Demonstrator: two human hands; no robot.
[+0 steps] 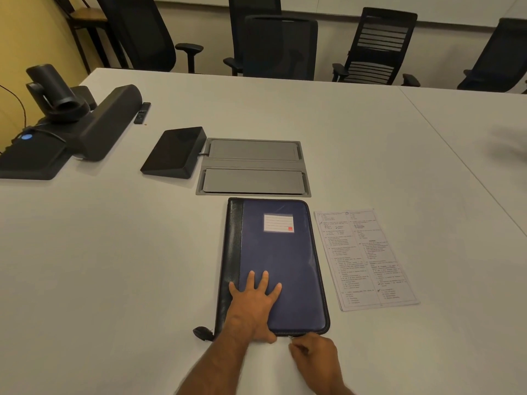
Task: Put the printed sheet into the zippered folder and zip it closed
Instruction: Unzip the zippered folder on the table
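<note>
A dark blue zippered folder (282, 260) with a black spine and a white label lies flat and closed on the white table, right in front of me. My left hand (253, 303) presses flat on its near left part, fingers spread. My right hand (312, 356) pinches the zipper pull (290, 337) at the folder's near edge. The printed sheet (366, 258) lies flat on the table just right of the folder, outside it. A black strap end (203, 333) sticks out at the folder's near left corner.
A grey cable hatch (253, 166) is set into the table behind the folder, with a black tablet-like device (174, 152) to its left. Conference camera gear (65, 124) and a remote (142, 112) sit far left. Office chairs (281, 44) line the far side.
</note>
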